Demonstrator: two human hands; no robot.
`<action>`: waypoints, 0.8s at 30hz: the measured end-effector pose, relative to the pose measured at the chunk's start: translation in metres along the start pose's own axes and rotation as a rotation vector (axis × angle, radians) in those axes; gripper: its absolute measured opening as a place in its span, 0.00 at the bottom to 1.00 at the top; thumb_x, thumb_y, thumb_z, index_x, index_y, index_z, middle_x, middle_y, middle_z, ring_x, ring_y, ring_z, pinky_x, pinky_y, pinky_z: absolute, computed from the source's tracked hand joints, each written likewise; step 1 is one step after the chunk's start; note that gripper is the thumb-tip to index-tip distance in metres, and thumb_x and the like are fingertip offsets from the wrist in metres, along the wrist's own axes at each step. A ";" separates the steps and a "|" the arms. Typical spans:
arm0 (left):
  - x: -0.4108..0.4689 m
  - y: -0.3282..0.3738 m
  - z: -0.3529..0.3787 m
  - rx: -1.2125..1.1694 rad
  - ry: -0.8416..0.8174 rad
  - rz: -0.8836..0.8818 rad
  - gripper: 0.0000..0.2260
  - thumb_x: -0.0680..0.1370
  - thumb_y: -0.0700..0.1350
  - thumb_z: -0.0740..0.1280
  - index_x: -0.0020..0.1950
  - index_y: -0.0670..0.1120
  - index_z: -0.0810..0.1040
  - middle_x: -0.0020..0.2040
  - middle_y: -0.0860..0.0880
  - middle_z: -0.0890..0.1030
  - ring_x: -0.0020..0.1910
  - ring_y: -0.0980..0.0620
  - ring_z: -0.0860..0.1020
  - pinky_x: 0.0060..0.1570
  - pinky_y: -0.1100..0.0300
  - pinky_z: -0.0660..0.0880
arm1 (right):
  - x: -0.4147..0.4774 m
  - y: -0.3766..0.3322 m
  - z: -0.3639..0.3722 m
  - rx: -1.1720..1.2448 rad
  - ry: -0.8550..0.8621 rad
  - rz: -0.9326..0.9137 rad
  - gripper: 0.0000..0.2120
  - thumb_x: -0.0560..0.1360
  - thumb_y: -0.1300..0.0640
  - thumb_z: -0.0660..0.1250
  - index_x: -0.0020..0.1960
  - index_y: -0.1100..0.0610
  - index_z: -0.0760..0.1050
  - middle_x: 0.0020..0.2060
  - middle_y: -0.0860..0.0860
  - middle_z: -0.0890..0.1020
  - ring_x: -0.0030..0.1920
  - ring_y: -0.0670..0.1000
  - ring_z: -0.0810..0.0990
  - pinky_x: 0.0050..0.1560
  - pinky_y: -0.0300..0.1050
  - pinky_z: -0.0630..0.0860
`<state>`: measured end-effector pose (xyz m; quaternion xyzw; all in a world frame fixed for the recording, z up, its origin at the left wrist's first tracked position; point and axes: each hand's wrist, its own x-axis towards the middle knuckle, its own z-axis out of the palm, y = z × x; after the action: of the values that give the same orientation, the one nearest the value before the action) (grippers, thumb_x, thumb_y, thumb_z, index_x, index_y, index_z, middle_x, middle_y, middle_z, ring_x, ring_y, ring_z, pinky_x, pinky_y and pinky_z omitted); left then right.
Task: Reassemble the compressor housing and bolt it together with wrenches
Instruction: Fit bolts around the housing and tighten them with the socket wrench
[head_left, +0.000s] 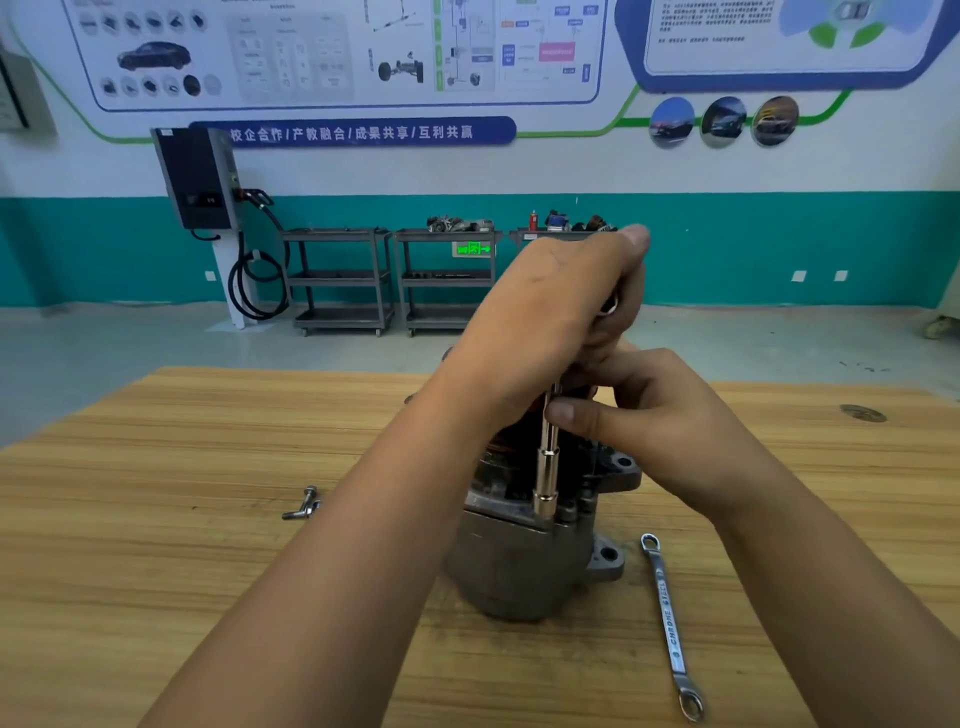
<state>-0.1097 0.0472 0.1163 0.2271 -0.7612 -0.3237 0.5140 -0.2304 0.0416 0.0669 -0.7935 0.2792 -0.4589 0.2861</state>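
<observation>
A grey metal compressor housing (524, 561) stands upright on the wooden table (182, 519), near the middle. A chrome socket wrench (546, 478) stands vertically with its socket on the housing's top rim. My left hand (550, 322) grips the wrench's upper end from above. My right hand (639, 421) pinches the wrench's shaft lower down between thumb and fingers. My arms hide much of the housing's top and left side.
A chrome ring spanner (670, 623) lies on the table right of the housing. Two loose bolts (305, 505) lie to its left. Beyond the table, across the floor, metal trolleys (395, 280) and a wall-mounted charger (200, 179) stand against the far wall.
</observation>
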 end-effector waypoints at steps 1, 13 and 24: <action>0.000 -0.001 -0.002 -0.036 -0.040 -0.006 0.22 0.77 0.47 0.53 0.21 0.49 0.63 0.20 0.53 0.62 0.22 0.52 0.61 0.28 0.58 0.60 | 0.000 -0.001 0.002 0.004 0.010 -0.002 0.10 0.67 0.54 0.72 0.47 0.58 0.81 0.44 0.55 0.83 0.48 0.54 0.79 0.49 0.46 0.74; -0.072 -0.033 -0.057 0.729 0.297 -0.062 0.03 0.78 0.48 0.61 0.48 0.55 0.74 0.44 0.61 0.75 0.46 0.63 0.75 0.42 0.72 0.71 | -0.001 -0.002 -0.001 0.048 0.030 -0.017 0.07 0.70 0.55 0.64 0.40 0.46 0.80 0.43 0.45 0.81 0.49 0.45 0.78 0.50 0.40 0.73; -0.140 -0.135 -0.136 1.125 0.032 -0.936 0.14 0.78 0.37 0.61 0.62 0.47 0.77 0.60 0.48 0.79 0.58 0.49 0.77 0.53 0.62 0.71 | -0.002 -0.008 -0.007 0.305 0.200 -0.020 0.13 0.77 0.67 0.58 0.49 0.52 0.76 0.39 0.46 0.83 0.44 0.47 0.82 0.48 0.40 0.79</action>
<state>0.0700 0.0147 -0.0351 0.7628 -0.6281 -0.0663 0.1386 -0.2359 0.0469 0.0741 -0.6942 0.2258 -0.5751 0.3693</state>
